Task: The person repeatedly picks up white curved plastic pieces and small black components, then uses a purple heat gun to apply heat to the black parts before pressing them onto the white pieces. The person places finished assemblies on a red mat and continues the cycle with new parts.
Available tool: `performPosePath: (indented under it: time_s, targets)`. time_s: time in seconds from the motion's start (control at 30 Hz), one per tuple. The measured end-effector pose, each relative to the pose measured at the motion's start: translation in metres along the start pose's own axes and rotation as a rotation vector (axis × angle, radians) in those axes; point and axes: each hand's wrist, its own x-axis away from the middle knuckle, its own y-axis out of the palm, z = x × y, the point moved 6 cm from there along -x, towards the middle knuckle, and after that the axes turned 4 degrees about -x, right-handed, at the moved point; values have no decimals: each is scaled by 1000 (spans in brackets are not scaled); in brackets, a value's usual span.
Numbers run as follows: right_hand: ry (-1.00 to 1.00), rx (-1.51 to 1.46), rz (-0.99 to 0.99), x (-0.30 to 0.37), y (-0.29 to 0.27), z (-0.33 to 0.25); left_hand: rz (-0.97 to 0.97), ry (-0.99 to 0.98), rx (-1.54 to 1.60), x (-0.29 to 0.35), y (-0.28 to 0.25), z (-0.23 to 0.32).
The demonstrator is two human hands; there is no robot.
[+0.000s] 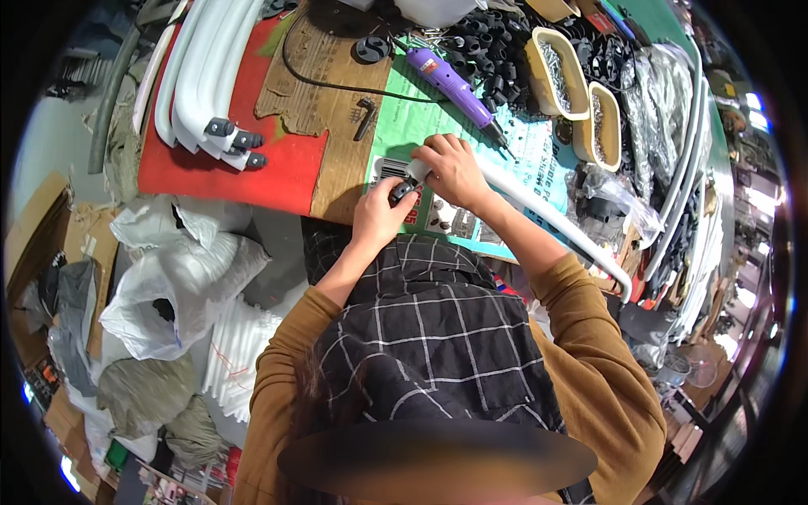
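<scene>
My right hand [452, 170] is closed round the near end of a white tube [555, 220], which runs off to the right under my forearm and bends at its far end. Against that end my left hand [379, 212] grips a small black plastic fitting [402, 192] between thumb and fingers. Whether the fitting is seated on the tube cannot be made out. Just beyond my hands lies a purple electric screwdriver [450, 87], its tip pointing toward me. Beneath them is a green printed sheet [383, 151].
White bent tubes with black end fittings [236, 135] lie on a red sheet [286, 174] at the left. Black plastic parts [492, 42] are heaped at the back, beside two cream bins of screws [555, 105]. White sacks [168, 278] stand below the table's left edge.
</scene>
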Motion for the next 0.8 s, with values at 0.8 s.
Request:
performPosePath:
  time_s: [0.8]
  targets:
    - [-43,120,18,-17,-12,-37,217,136,-89,22,-14,14]
